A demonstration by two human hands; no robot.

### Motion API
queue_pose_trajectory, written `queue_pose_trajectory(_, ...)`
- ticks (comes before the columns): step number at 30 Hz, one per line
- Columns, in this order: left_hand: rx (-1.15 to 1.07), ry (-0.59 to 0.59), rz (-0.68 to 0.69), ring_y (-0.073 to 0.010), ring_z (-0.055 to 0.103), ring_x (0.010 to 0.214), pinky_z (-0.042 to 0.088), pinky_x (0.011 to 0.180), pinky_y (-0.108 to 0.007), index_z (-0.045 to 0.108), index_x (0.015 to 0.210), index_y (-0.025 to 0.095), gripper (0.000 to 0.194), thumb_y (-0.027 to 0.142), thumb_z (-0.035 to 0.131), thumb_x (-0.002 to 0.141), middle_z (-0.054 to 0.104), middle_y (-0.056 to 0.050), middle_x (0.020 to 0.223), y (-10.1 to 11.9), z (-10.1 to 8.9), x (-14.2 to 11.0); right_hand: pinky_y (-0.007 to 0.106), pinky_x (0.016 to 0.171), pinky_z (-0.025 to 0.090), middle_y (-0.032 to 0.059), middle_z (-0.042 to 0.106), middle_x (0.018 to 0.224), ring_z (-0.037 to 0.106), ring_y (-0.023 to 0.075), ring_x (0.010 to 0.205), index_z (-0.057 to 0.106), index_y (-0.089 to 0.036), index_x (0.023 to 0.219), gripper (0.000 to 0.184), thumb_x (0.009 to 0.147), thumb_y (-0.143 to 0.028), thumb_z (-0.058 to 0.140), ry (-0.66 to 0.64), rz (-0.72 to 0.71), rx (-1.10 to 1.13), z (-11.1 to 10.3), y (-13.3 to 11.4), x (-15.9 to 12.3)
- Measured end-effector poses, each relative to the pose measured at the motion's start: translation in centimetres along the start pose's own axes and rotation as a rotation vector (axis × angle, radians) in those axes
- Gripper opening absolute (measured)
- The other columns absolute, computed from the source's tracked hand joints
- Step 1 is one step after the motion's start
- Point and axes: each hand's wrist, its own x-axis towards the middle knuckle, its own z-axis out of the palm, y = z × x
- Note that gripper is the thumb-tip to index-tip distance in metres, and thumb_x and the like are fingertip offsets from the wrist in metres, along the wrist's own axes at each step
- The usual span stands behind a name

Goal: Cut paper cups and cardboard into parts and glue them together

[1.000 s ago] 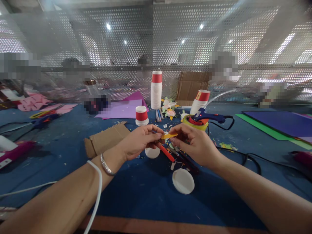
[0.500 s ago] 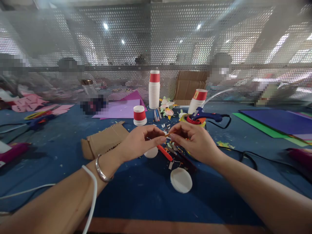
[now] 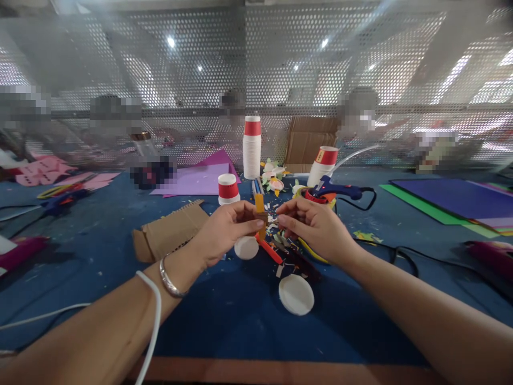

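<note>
Between the thumb and fingers of my left hand (image 3: 224, 230) is an orange strip (image 3: 259, 202), held upright, with a small brown piece crossing its middle. Just to the right, my right hand (image 3: 320, 230) has its fingers bent and the thumb slightly apart, with nothing visible in them. Below the hands lie a red-orange pen-like tool (image 3: 270, 251) and two white paper discs, one (image 3: 246, 248) by my left thumb and another (image 3: 296, 295) nearer me. Paper scraps (image 3: 276, 229) litter the table behind and between the hands.
A cardboard piece (image 3: 172, 230) lies left. Behind stand a red-and-white paper cup (image 3: 228, 188), a tall cup stack (image 3: 252, 155) and leaning cups (image 3: 320, 168). A blue glue gun (image 3: 340, 190) rests on a tape roll, its cord trailing right. Coloured sheets (image 3: 449, 198) lie far right.
The strip, earlier seen edge-on between both hands, now stands upright with its flat face showing in my left hand. My right fingers have come away from it.
</note>
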Motion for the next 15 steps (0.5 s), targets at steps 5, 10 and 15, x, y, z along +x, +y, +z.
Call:
queue_pose_trajectory(5, -0.196, -0.034, -0.002, -0.0117, 0.061, 0.08, 0.046, 0.076, -0.026, 0.07, 0.082, 0.017, 0.013, 0.015, 0.078, 0.072, 0.067, 0.001, 0.082, 0.3, 0.1, -0.1, 0.026, 0.058, 0.048, 0.0012, 0.065, 0.081, 0.062, 0.0138, 0.068, 0.063, -0.021, 0.089, 0.028, 0.092, -0.048, 0.058, -0.122, 0.045, 0.063, 0.5, -0.7, -0.3)
queue_pose_trajectory(10, -0.27, -0.124, -0.007, -0.0096, 0.06, 0.075, 0.044, 0.07, -0.023, 0.07, 0.081, 0.018, 0.011, 0.012, 0.077, 0.076, 0.063, 0.003, 0.075, 0.5, 0.2, -0.2, 0.024, 0.058, 0.049, -0.0008, 0.064, 0.081, 0.062, 0.0119, 0.067, 0.063, -0.021, 0.089, 0.028, 0.09, -0.049, 0.061, -0.16, 0.116, 0.198, 0.8, -1.5, -0.6)
queue_pose_trajectory(15, -0.288, -0.156, -0.032, -0.0134, 0.063, 0.089, 0.047, 0.077, -0.024, 0.069, 0.08, 0.019, 0.016, 0.01, 0.08, 0.072, 0.065, 0.001, 0.088, 0.7, 0.2, -0.4, 0.022, 0.057, 0.048, -0.0006, 0.065, 0.08, 0.061, 0.0103, 0.065, 0.065, -0.019, 0.096, 0.028, 0.086, -0.044, 0.069, -0.192, 0.228, 0.451, 0.6, -1.6, -0.5)
